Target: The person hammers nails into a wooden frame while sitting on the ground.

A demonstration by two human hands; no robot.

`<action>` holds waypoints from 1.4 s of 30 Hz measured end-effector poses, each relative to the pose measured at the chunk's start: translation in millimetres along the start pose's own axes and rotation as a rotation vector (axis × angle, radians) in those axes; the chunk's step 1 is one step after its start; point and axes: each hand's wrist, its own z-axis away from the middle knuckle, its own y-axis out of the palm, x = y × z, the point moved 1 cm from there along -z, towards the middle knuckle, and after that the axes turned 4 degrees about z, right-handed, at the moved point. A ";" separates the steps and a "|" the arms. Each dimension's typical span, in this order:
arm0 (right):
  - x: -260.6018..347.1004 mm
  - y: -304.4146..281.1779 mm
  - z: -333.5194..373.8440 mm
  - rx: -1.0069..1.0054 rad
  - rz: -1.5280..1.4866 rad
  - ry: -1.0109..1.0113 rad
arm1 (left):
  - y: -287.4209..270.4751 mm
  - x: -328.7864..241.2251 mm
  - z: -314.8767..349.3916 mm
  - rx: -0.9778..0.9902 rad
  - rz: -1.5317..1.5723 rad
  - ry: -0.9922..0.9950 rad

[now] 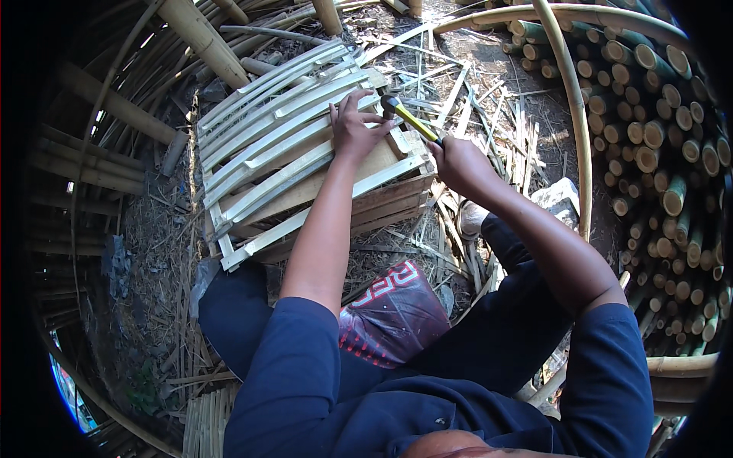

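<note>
Head cam, looking down: R hand (pixel 464 164) has the hammer (pixel 418 127), grip wrapped tight round the lower end of the handle. Yellow-and-black handle slants up-left, dark head right by the fingertips of the L hand (pixel 356 133), just above the R end of the slatted bamboo crate (pixel 301 159). L hand's over the slats, wrist bent, some fingers fanned out across them, thumb & index close tog. nr the hammer head; can't tell if that grip's pinching anything, any nail's too small to see.

Crate sits on the ground in front of the person, pale slats running side to side approx. parallel w/ gaps btwn, the whole lot tilted up to the R. More slats show down its near side, under the L forearm.

Round about: dirt floor (pixel 156 256) w/ scraps all over, loose bamboo strips (pixel 456 95) heaped just past the crate's R end. Far R, big stack of cut bamboo poles (pixel 649 133), round ends facing in, w/ a curved bamboo pole (pixel 574 99) btwn stack & crate. Thick bamboo posts (pixel 202 42) upper L. Bottom L, a bundle of thin strips (pixel 208 424). Person's in dark clothes, patterned red-and-dark cloth (pixel 397 320) btwn the legs.
</note>
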 end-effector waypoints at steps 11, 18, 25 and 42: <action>6.1 -12.2 -5.9 -0.082 -0.057 0.032 | -1.8 -2.1 -2.2 0.018 0.024 -0.019; 12.3 -12.0 -3.0 -0.111 -0.052 0.037 | -0.9 -4.0 -0.9 -0.001 0.023 0.009; 18.1 -13.6 0.3 -0.032 -0.015 0.058 | -1.7 -0.5 -0.5 0.013 0.013 0.014; 25.1 -14.1 2.4 -0.026 -0.071 0.071 | -2.2 -2.3 1.9 -0.012 -0.027 0.022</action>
